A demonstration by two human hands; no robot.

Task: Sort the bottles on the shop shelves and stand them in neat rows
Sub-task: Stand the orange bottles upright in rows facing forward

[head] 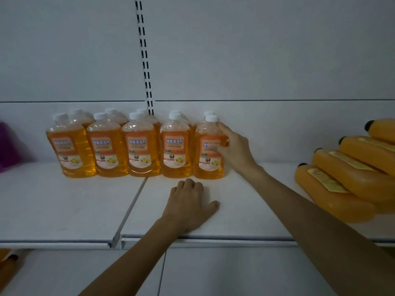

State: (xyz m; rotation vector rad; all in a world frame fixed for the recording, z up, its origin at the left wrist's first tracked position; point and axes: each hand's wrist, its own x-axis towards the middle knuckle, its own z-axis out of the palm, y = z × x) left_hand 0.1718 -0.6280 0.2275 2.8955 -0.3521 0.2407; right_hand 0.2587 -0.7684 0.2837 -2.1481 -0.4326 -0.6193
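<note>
Gripping the end floor-cleaner bottle (210,152), the right hand (235,148) has its fingers (222,147) curled round that bottle's right side and across the label, thumb up near the shoulder. The bottle is upright on the white shelf (64,199), white cap on, amber liquid inside, close to the back panel.

Left of that bottle, four more floor-cleaner bottles (141,148) stand upright in one front row, side by side and touching or nearly so, labels facing out. Behind that bottle and its row, a back row of the same bottles (77,114) shows mostly as white caps and shoulders; one cap pokes out right behind the gripped bottle.

In front of that bottle and slightly left, the left hand (188,204) rests on the shelf, fingers tucked under at the knuckles, thumb stuck out to the right, holding nothing.

Well right of that bottle, a pile of orange black-capped bottles (350,167) lies on its side, stacked and overlapping. Far left of that bottle, a purple object (8,144), blurred, can't tell what. Up and left of that bottle, a slotted upright (145,60) runs up the back panel.
</note>
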